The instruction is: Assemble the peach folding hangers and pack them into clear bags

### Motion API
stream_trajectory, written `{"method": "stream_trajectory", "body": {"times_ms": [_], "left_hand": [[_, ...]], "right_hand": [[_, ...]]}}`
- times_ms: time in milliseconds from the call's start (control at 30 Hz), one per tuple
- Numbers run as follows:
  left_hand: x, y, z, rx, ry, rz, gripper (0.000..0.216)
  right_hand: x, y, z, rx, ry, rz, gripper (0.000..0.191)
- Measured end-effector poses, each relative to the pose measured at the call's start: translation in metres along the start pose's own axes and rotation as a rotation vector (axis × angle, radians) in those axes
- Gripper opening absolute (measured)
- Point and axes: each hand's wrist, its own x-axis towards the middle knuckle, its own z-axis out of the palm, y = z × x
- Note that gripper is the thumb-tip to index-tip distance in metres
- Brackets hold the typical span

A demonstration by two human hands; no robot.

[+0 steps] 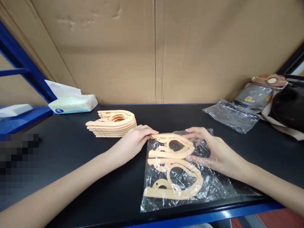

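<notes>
A clear plastic bag (218,186) lies flat near the table's front edge. A beige folding hanger (191,193), folded into a loop, rests at its lower part under the film. Above it sits a second beige folding hanger (175,154); whether this one is in the bag or on it, I cannot tell. My left hand (135,139) pinches the left tip of the upper hanger. From the right, my right hand (211,152) curls round its rounded end, thumb near and fingers far. Behind my left hand stands a neat stack of the same folded hangers (114,123).
A tissue pack (73,103) lies at the back left. On the right are another clear plastic bag (230,115), a bottle with a brown lid (258,93) and a black bag (289,107) with a strap. A cardboard wall (133,57) closes off the black table's (114,193) back.
</notes>
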Motion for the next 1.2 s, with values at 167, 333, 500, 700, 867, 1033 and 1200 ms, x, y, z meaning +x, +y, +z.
{"method": "stream_trajectory", "body": {"times_ms": [167,333,500,700,867,1033,1200], "left_hand": [[0.001,0.004,-0.003,-0.040,-0.009,-0.023,0.028],[0.001,0.004,-0.006,-0.047,-0.032,-0.020,0.029],[-0.002,0.000,-0.008,-0.002,-0.086,0.014,0.036],[-0.004,0.001,-0.009,0.075,-0.098,0.042,0.033],[-0.002,0.004,-0.010,0.229,-0.104,0.119,0.035],[-0.003,0.011,-0.013,0.263,-0.053,0.107,0.038],[-0.010,0.032,-0.026,0.284,-0.022,0.014,0.020]], "right_hand": [[0.002,0.000,0.002,0.015,0.000,0.002,0.054],[0.003,0.005,0.003,0.006,-0.002,0.001,0.054],[0.002,0.010,0.006,-0.037,0.030,-0.015,0.055],[-0.001,0.017,0.008,-0.174,0.062,-0.099,0.052],[-0.001,0.014,0.007,-0.258,0.050,-0.113,0.048],[0.001,0.012,0.007,-0.294,0.077,-0.075,0.046],[0.003,0.014,0.007,-0.293,0.099,-0.062,0.046]]}}
